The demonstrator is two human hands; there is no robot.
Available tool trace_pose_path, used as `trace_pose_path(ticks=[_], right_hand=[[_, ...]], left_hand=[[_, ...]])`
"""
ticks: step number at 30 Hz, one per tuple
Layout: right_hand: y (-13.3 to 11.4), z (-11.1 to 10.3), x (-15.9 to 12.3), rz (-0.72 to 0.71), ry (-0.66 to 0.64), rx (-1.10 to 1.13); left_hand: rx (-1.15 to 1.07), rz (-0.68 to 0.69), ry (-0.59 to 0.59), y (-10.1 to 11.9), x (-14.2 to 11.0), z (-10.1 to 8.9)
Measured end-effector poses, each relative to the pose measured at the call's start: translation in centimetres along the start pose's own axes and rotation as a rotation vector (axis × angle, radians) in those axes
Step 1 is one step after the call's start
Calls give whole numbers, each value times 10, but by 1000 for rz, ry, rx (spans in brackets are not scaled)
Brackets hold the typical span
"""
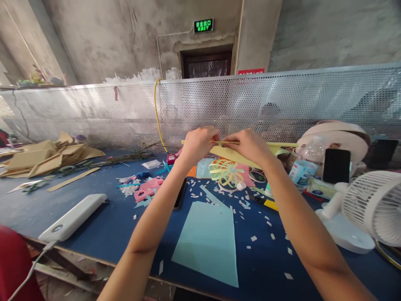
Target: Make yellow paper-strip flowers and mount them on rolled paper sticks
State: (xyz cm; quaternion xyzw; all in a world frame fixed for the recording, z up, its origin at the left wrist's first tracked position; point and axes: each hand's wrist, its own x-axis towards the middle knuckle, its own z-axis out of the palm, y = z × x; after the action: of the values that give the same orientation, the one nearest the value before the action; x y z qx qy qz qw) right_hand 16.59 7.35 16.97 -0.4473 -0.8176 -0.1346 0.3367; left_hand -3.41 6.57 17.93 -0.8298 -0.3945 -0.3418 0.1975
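My left hand [200, 141] and my right hand [247, 142] are raised above the far part of the table, close together. Both pinch the edge of a yellow sheet of paper [234, 154] between thumb and fingers. Its exact fold is partly hidden by the hands. Below it rests an openwork paper ball of curved yellow and pale blue strips [226, 171]. A light blue sheet of paper [208, 242] lies flat between my forearms, with a narrow blue offcut [213, 196] beyond it.
White paper scraps [253, 238] and a yellow-handled cutter [271, 204] lie around. At right stand a white fan [372, 209], a phone [336, 165] and a plastic bottle [315, 148]. At left are a white power bank [73, 217], pink paper [148, 189] and cardboard pieces [40, 156].
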Motion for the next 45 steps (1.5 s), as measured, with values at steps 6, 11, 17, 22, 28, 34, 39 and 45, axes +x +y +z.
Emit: trace_pose_path(ticks=[6, 11, 17, 22, 28, 34, 39, 45], right_hand=[[4, 1, 0, -22, 54, -78], [4, 2, 1, -25, 32, -79], [2, 3, 1, -38, -13, -6], [1, 2, 1, -20, -25, 9], [2, 0, 0, -36, -6, -33], [2, 2, 0, -43, -16, -33], [1, 1, -1, -47, -35, 5], [-1, 0, -1, -46, -44, 5]], left_hand=[[-18, 3, -96, -2, 1, 2], [3, -36, -103, -2, 2, 2], [-20, -47, -39, -2, 1, 1], [-41, -40, -2, -3, 1, 2], [-52, -57, -108, -3, 1, 1], [-21, -114, -93, 1, 0, -2], [-28, -134, -62, 3, 1, -4], [-59, -121, -7, -1, 1, -1]])
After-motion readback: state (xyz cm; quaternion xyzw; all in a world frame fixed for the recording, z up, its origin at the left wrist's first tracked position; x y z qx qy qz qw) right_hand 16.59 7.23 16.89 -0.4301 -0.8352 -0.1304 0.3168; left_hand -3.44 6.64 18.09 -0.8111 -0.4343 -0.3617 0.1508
